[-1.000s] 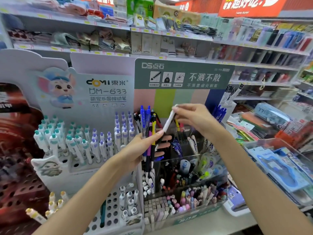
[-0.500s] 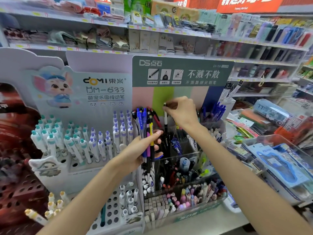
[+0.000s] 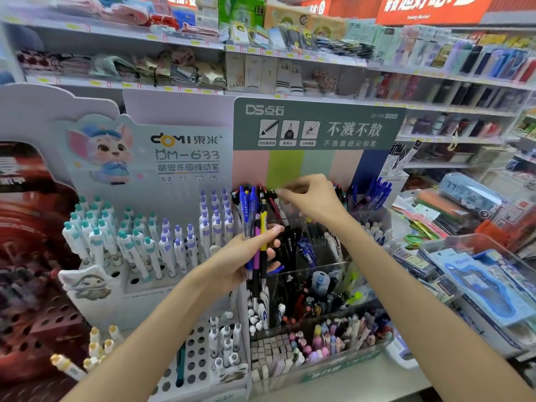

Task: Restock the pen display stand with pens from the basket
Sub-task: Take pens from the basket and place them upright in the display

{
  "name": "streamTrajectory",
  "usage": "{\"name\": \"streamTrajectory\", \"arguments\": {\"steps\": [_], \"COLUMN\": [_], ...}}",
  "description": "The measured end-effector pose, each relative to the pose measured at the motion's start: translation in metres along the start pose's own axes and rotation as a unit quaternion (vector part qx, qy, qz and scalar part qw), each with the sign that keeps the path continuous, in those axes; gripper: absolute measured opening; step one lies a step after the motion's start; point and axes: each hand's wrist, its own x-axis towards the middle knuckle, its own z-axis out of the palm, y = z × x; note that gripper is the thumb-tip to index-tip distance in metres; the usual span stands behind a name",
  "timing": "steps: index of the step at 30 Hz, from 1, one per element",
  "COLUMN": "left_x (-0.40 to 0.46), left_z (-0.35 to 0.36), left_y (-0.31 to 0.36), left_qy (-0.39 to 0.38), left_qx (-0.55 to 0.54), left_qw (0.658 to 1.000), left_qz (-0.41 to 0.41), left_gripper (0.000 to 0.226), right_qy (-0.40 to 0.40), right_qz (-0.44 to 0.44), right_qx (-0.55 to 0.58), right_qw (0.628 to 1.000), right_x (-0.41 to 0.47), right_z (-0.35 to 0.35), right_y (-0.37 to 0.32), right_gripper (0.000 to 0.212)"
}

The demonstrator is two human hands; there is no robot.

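My left hand (image 3: 237, 258) grips a bundle of pens (image 3: 256, 227), blue, purple and yellow-black, held upright in front of the clear tiered pen display stand (image 3: 333, 274). The stand has a green header card (image 3: 319, 123) above it. My right hand (image 3: 314, 198) reaches over the stand's back row, and its thumb and forefinger pinch the top of a white-barrelled pen (image 3: 282, 210) standing among the dark pens there. No basket is in view.
To the left stands a white display (image 3: 145, 242) of teal- and purple-capped pens, with a perforated tray (image 3: 197, 358) below it. Erasers and pastel pens (image 3: 319, 340) fill the front tray. Packaged stationery (image 3: 478, 280) lies at the right, with stocked shelves behind.
My right hand brought the white pen down from a raised, tilted hold into the stand's back row. My left hand kept the bundle nearly still.
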Motion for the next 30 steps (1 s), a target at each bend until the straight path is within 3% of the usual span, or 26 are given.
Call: {"name": "streamTrajectory", "arguments": {"steps": [2,4,8,12,15,19,21,25,30], "left_x": [0.002,0.004,0.006,0.008,0.004,-0.002,-0.004,-0.004,-0.004], "left_z": [0.002,0.007,0.015,0.017,0.015,0.005,0.002,0.004,0.005], "left_y": [-0.002,-0.002,-0.001,0.0,0.003,0.008,0.009,0.01,0.009], "left_qy": [0.005,0.01,0.019,0.033,0.052,0.09,0.095,0.091,0.086], "left_qx": [0.025,0.053,0.113,0.118,0.074,0.043,0.025,0.016,0.028], "left_qw": [1.0,0.998,0.991,0.989,0.99,0.992,0.993,0.995,0.994], "left_qz": [0.01,0.03,0.064,0.087,0.106,0.079,0.064,0.048,0.057], "left_gripper": [0.034,0.031,0.03,0.033,0.03,0.023,0.024,0.024,0.024], "right_qy": [-0.121,-0.179,-0.147,-0.142,-0.069,0.146,0.175,0.081,-0.009], "right_qz": [0.055,0.063,0.037,0.061,0.076,0.026,-0.018,-0.056,-0.063], "right_qx": [0.029,0.016,0.009,0.04,0.103,0.231,0.182,-0.017,-0.176], "right_qw": [0.991,0.982,0.988,0.987,0.989,0.962,0.967,0.995,0.982], "right_x": [-0.013,-0.021,-0.024,-0.024,-0.023,-0.016,-0.011,0.0,0.008], "right_z": [-0.009,-0.011,-0.01,-0.012,-0.017,-0.035,-0.036,-0.012,0.018], "right_y": [-0.012,-0.013,-0.005,-0.003,-0.005,-0.01,-0.01,-0.002,0.002], "right_gripper": [0.042,0.041,0.022,0.021,0.019,0.011,0.007,0.012,0.024]}}
